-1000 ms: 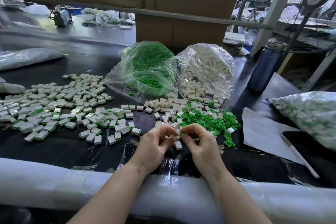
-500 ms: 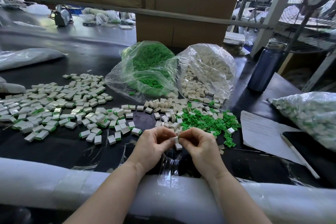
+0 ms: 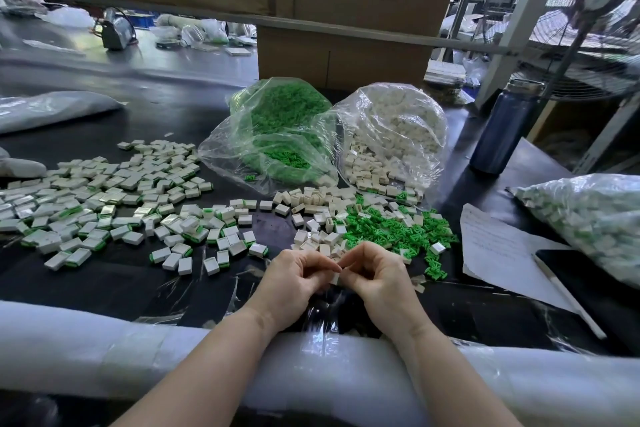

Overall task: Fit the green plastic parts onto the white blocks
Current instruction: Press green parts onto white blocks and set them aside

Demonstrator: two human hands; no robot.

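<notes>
Blocks [image 3: 104, 204] with green already fitted are spread all over the black table [image 3: 104, 281], way left of the loose green pile [image 3: 391, 229], which I'll use as my reference. Closer to that pile on its left side, bare white blocks [image 3: 311, 204] sit scattered, touching its edge. Behind the pile, a bit left, there's the clear bag of green parts [image 3: 280, 135], and right next to that the bag of white blocks [image 3: 391, 135]. In front of the pile, my left hand [image 3: 294, 274] and right hand [image 3: 377, 274] are both curled, fingertips meeting, pinching one small white block [image 3: 335, 278] between them; can't tell if a green part is on it. Right of the pile lies a sheet of paper [image 3: 495, 246], then a blue bottle [image 3: 502, 128] further back, and a bag of finished pieces [image 3: 588, 215] farthest right.
</notes>
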